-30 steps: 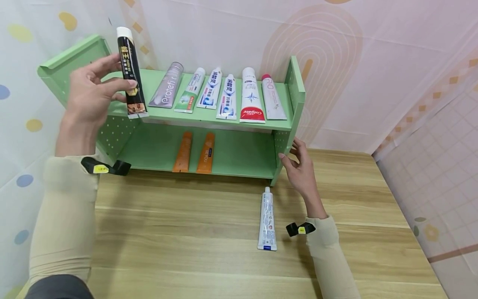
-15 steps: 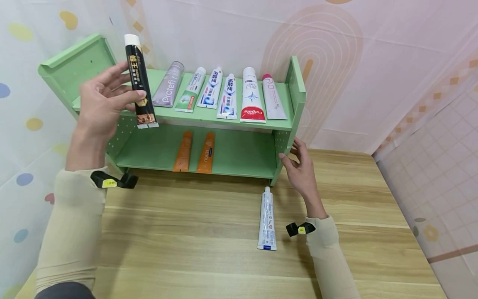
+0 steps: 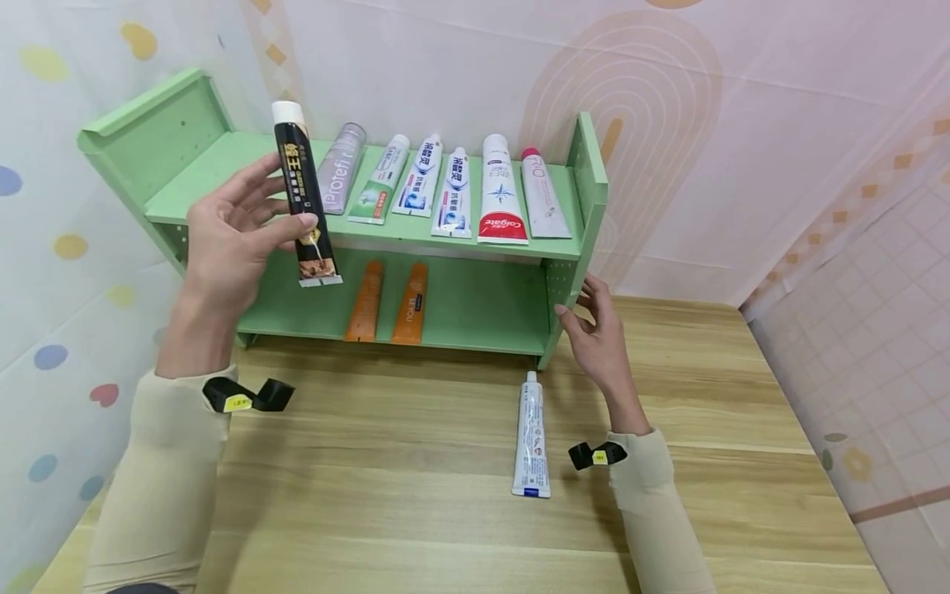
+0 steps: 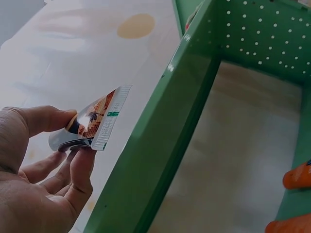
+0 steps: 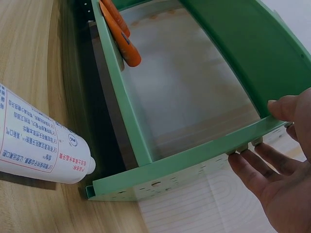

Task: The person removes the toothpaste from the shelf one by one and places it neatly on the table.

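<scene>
My left hand [image 3: 233, 227] pinches a black toothpaste tube [image 3: 304, 198] with a white cap, upright in front of the green two-tier shelf [image 3: 208, 165]. In the left wrist view the tube's crimped end [image 4: 104, 124] shows between thumb and fingers. My right hand [image 3: 594, 330] rests with its fingertips [image 5: 243, 150] on the shelf's right side panel [image 3: 590, 177]. Several toothpaste tubes [image 3: 453, 190] lie on the top tier. Two orange tubes [image 3: 386, 305] lie on the lower tier. A white tube [image 3: 531, 436] lies on the wooden table [image 3: 386, 495] beside my right wrist.
A patterned wall covering [image 3: 742, 124] stands behind and to both sides of the shelf. The left part of the top tier [image 3: 193, 177] is bare. The table's right edge [image 3: 824, 495] runs along the tiled-pattern wall.
My left hand has carried the black tube down and to the right, from the shelf's upper left toward its middle front. The right hand has stayed on the side panel.
</scene>
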`<state>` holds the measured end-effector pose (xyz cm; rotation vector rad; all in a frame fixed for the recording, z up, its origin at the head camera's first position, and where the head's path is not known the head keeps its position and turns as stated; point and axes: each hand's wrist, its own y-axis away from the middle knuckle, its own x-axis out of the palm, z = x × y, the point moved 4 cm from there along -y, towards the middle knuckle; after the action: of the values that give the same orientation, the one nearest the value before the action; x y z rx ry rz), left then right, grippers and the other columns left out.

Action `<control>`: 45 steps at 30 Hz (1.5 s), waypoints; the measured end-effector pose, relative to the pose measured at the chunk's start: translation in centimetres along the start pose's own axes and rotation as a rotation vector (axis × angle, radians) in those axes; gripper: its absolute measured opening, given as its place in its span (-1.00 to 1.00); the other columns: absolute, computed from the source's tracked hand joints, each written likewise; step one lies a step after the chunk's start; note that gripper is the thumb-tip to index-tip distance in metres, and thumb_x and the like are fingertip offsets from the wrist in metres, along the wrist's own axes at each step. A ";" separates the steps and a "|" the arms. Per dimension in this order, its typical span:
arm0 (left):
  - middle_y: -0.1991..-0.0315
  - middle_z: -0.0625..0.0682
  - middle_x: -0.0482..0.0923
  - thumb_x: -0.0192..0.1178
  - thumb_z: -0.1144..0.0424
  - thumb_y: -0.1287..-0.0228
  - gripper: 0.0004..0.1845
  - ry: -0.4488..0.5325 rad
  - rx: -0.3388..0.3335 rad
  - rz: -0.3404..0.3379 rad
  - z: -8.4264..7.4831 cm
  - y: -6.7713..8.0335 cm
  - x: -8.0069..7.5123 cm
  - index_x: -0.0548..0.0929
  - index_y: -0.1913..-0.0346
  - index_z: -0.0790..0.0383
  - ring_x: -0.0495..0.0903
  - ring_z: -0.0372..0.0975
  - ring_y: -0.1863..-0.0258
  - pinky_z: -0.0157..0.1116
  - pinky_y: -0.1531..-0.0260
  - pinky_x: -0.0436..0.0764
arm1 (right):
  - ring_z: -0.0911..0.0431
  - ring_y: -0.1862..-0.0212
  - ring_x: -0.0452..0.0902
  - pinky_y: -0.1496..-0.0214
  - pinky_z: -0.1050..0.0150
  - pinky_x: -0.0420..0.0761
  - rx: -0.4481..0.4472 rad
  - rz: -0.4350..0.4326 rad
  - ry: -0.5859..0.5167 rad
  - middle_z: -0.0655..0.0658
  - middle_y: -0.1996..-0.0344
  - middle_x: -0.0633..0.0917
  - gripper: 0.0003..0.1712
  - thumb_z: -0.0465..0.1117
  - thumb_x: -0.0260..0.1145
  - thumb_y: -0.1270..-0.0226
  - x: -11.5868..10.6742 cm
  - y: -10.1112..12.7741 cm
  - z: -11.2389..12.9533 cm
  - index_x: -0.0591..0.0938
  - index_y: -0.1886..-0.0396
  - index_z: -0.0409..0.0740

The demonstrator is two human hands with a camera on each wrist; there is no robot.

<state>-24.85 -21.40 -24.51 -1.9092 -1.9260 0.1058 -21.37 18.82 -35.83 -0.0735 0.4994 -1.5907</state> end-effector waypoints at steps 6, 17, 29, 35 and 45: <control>-0.12 0.04 0.66 0.43 0.65 -0.06 -0.21 -0.037 0.005 0.011 0.9 1.2 0.5 0.54 -0.40 0.16 0.67 -0.20 0.07 -0.46 0.45 0.68 | -0.18 -0.37 0.44 -0.13 0.53 0.58 0.014 0.004 0.003 -0.31 -0.45 0.40 -0.34 -0.39 0.19 -0.53 0.1 0.0 0.0 0.27 -0.55 -0.18; -0.13 0.03 0.64 0.39 0.67 -0.09 -0.20 -0.044 0.026 0.023 2.8 3.5 1.5 0.51 -0.43 0.17 0.62 -0.19 -0.06 -0.48 0.27 0.73 | -0.23 -0.39 0.42 -0.32 -0.01 0.60 0.027 0.003 0.007 -0.35 -0.46 0.37 -0.33 -0.38 0.20 -0.52 -0.1 0.0 0.1 0.26 -0.56 -0.19; -0.18 0.08 0.61 0.33 0.74 -0.07 -0.19 -0.038 0.075 0.068 4.8 5.8 2.7 0.47 -0.43 0.28 0.61 -0.15 -0.06 -0.43 0.06 0.74 | -0.33 -0.40 0.39 -0.28 0.04 0.61 0.011 0.005 -0.005 -0.40 -0.46 0.37 -0.33 -0.39 0.19 -0.52 0.0 0.0 0.0 0.25 -0.56 -0.23; -0.16 0.10 0.60 0.30 0.78 -0.06 -0.18 -0.039 0.098 0.105 5.9 7.0 3.3 0.44 -0.45 0.33 0.62 -0.17 -0.04 -0.38 0.08 0.76 | -0.29 -0.40 0.40 -0.33 -0.08 0.59 0.018 0.012 -0.007 -0.37 -0.46 0.36 -0.32 -0.39 0.20 -0.52 0.2 -0.1 0.0 0.25 -0.56 -0.20; -0.27 0.06 0.54 0.30 0.77 -0.07 -0.18 -0.082 0.096 0.166 8.1 8.6 4.6 0.42 -0.45 0.36 0.58 -0.20 -0.09 -0.42 0.00 0.73 | -0.19 -0.39 0.43 -0.32 0.00 0.60 0.026 0.002 0.019 -0.32 -0.45 0.40 -0.34 -0.36 0.20 -0.53 -0.1 0.0 0.1 0.26 -0.55 -0.22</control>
<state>-19.43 -14.50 -33.72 -2.0256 -1.7764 0.3247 -21.34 18.83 -35.67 -0.0382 0.4931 -1.5966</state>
